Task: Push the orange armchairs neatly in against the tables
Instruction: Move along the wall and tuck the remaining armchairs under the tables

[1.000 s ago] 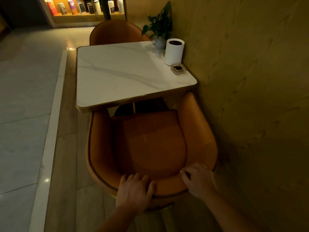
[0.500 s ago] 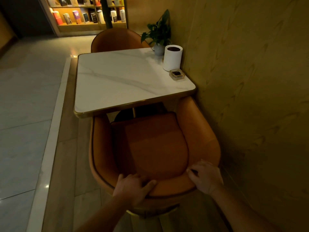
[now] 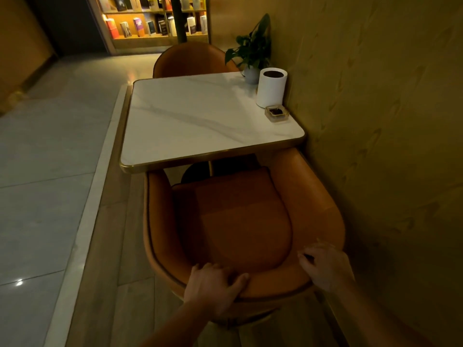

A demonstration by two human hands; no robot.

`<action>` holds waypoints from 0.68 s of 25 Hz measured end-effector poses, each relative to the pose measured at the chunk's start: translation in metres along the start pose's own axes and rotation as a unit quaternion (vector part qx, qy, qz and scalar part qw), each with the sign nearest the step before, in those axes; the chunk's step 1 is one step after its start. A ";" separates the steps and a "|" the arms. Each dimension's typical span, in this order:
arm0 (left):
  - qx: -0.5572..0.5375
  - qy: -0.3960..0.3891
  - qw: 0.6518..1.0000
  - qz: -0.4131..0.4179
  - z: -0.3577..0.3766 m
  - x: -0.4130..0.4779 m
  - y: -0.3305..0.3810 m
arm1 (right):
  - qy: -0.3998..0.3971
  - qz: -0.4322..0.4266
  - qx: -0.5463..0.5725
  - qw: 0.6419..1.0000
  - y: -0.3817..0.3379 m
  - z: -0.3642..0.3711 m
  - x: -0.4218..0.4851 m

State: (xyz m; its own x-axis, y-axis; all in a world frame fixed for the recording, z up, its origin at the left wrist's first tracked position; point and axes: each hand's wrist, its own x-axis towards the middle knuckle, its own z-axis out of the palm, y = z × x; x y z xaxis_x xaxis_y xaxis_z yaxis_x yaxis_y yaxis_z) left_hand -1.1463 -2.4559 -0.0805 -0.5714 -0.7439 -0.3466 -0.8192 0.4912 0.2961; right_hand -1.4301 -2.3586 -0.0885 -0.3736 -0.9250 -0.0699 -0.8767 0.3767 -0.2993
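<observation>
- The left hand [image 3: 215,286] is gripping the back rim of the armchair [image 3: 238,216], with the fingers curling over onto the inner face and the thumb lying along the rim.
- The right hand [image 3: 325,266] is holding the same rim further right, with the fingers bending over the top edge and the knuckles facing up.
- The two hands are sitting well apart on the rim, both forearms reaching in from the bottom edge.
- The armchair is standing at the near side of the table [image 3: 200,116], facing it, with the tips of its arms reaching the table's near edge and the seat front lying just beside that edge.
- Its right arm is running just beside the wall [image 3: 375,121].
- A far armchair [image 3: 193,60] is standing at the table's opposite side, its back rising above the tabletop.
- A plant [image 3: 253,48], a white cylinder [image 3: 271,90] and a small dish [image 3: 276,113] are standing in a row on the table along the wall side.
- A lit bookshelf [image 3: 155,21] is glowing in the background, beyond the pale floor [image 3: 50,171] on the left.
</observation>
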 end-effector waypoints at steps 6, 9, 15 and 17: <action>-0.017 0.059 0.998 -0.002 0.001 0.002 -0.002 | 0.016 0.019 0.016 1.000 -0.008 0.002 -0.005; -0.027 0.083 0.996 0.012 -0.003 0.005 -0.005 | 0.001 0.032 0.013 0.999 -0.009 0.004 -0.004; -0.043 0.147 0.988 0.030 0.000 0.006 -0.016 | 0.010 0.046 0.003 0.999 -0.016 0.008 -0.001; -0.026 0.143 0.989 0.026 -0.006 0.013 -0.022 | 0.011 0.037 0.009 0.999 -0.022 0.007 0.007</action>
State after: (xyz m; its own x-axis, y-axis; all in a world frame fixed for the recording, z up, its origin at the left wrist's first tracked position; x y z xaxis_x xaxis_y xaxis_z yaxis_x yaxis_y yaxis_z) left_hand -1.1352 -2.4794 -0.0859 -0.5694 -0.8194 -0.0666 -0.7809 0.5137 0.3554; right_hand -1.4111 -2.3741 -0.0892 -0.4438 -0.8932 -0.0719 -0.8408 0.4429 -0.3113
